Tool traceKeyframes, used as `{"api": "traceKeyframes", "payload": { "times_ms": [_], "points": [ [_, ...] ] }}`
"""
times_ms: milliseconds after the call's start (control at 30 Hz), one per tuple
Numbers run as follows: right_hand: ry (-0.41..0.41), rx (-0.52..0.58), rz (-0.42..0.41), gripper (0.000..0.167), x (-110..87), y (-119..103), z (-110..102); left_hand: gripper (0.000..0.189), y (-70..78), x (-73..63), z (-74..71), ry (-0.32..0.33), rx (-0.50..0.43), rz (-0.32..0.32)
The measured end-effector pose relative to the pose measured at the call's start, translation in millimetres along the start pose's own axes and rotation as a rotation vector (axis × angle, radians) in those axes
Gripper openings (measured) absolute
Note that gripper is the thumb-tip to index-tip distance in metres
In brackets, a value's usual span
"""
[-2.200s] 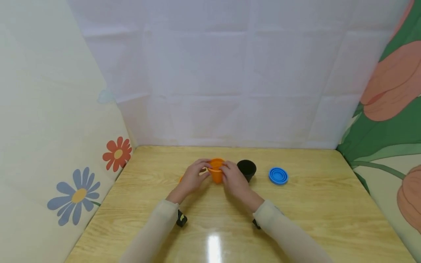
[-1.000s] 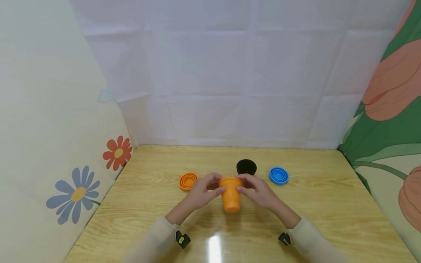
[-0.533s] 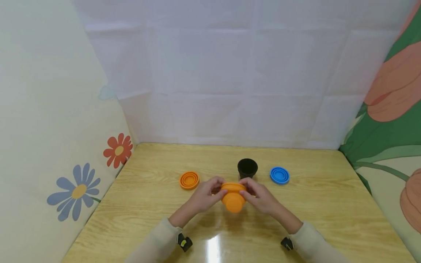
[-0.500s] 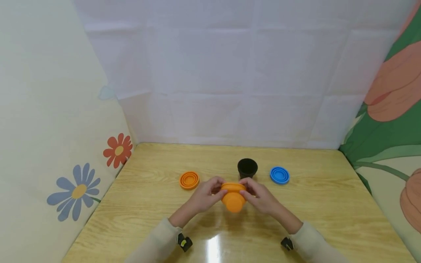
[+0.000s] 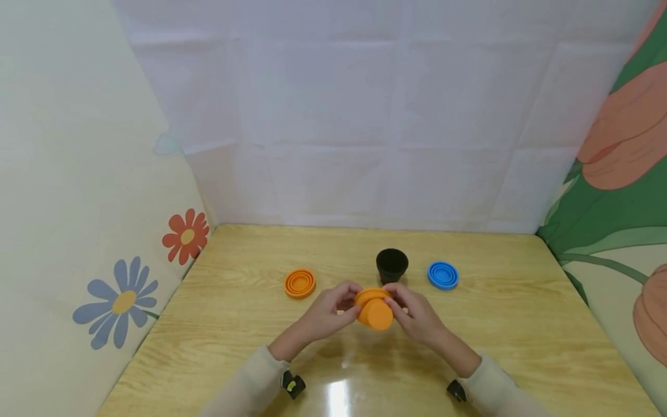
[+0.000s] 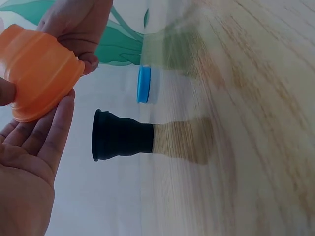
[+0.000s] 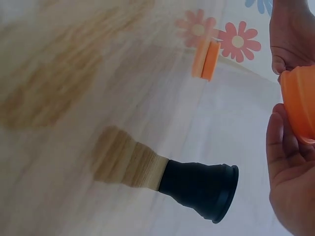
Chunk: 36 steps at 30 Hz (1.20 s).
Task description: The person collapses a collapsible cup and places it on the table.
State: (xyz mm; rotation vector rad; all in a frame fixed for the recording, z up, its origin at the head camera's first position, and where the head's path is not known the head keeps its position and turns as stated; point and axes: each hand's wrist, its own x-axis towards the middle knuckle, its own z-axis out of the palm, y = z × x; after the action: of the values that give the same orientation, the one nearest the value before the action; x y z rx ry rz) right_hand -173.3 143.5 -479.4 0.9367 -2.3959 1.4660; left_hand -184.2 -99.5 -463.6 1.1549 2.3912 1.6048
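Both hands hold an orange collapsible cup [image 5: 379,314] raised over the table, its rim tipped away and its base facing the head camera. My left hand [image 5: 329,313] grips the left of the rim, thumb on the near side and fingers behind. On the rim's other side my right hand [image 5: 418,315] holds it the same way. In the left wrist view the cup's ridged wall [image 6: 42,69] shows between the two hands. Just beyond the hands a black cup [image 5: 392,265] stands upright and extended on the table. The inside of the orange cup is hidden.
A flattened orange collapsible cup [image 5: 299,284] lies on the wooden table [image 5: 219,324] to the left. A flattened blue one [image 5: 443,275] lies to the right of the black cup. A white cloth [image 5: 333,127] hangs behind the table, with flower-patterned cloth on both sides.
The orange cup came up off the table, nearer the person, and tipped until its base faced the head camera. Over the last half second the base has swung to the right.
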Motion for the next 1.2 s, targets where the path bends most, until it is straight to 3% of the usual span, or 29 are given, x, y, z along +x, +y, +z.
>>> {"api": "traceKeyframes", "payload": {
  "times_ms": [100,267,467,633,767,900,1000,1200],
  "points": [
    [-0.008,0.058,0.045,0.020,-1.1,-1.5,-0.2,0.018,1.2,0.0,0.3,0.008,0.015,0.015],
    [-0.056,0.253,0.131,0.030,-3.6,-2.9,-4.6,0.018,0.8,0.1,3.5,0.079,0.053,0.055],
    [-0.070,0.365,0.096,0.037,-5.1,-4.8,-8.8,0.021,-1.6,-1.2,5.2,0.102,0.031,0.092],
    [-0.050,0.249,0.064,0.031,-5.6,-5.3,-9.3,0.021,0.1,-2.2,4.8,0.018,-0.028,0.064],
    [-0.040,0.084,-0.043,0.028,-5.8,-4.5,-8.6,0.019,4.3,-1.5,3.9,-0.048,-0.011,0.019],
    [-0.035,0.005,-0.130,0.028,-4.7,-4.9,-7.7,0.021,8.3,-0.6,4.9,-0.091,-0.006,-0.049],
    [-0.046,0.030,-0.080,0.028,-4.3,-6.1,-8.0,0.021,10.2,-0.4,6.0,-0.102,-0.016,-0.079],
    [-0.094,0.223,0.177,0.034,-6.1,-6.7,-11.6,0.024,10.8,-2.3,5.2,-0.067,-0.106,-0.095]
  ]
}}
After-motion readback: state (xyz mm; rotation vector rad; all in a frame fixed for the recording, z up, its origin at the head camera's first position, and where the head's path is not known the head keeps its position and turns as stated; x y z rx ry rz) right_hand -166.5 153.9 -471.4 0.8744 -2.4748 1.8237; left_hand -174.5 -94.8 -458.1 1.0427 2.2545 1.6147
